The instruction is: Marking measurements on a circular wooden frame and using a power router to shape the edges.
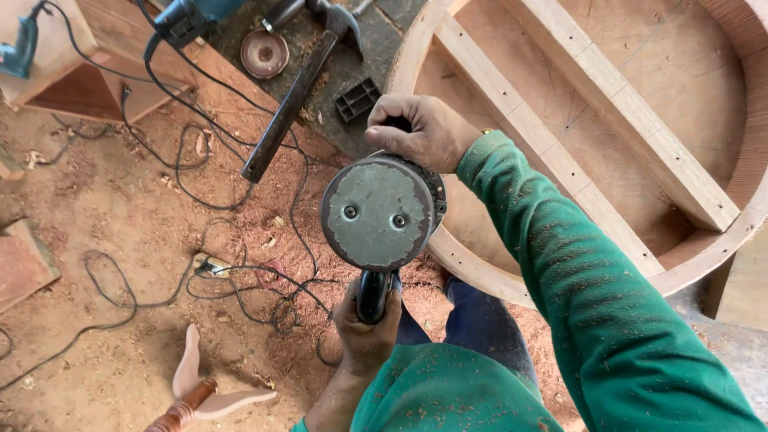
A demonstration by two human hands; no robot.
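Observation:
I hold a power sander (382, 212) turned up so its round grey backing disc with two screws faces me. My left hand (366, 330) is shut around the sander's black rear handle, below the disc. My right hand (420, 132) grips the sander's head from above, fingers curled over its top edge. The green sleeve of my right arm crosses over a large round wooden frame (480, 272) with straight cross slats, which lies flat at the right.
Black power cables (200, 276) snake over the sawdust-covered floor at left. A claw hammer (296, 88), a round sanding disc (265, 53) and a small black grid part (357, 98) lie beyond. A carved wooden leg (196, 392) lies at bottom left.

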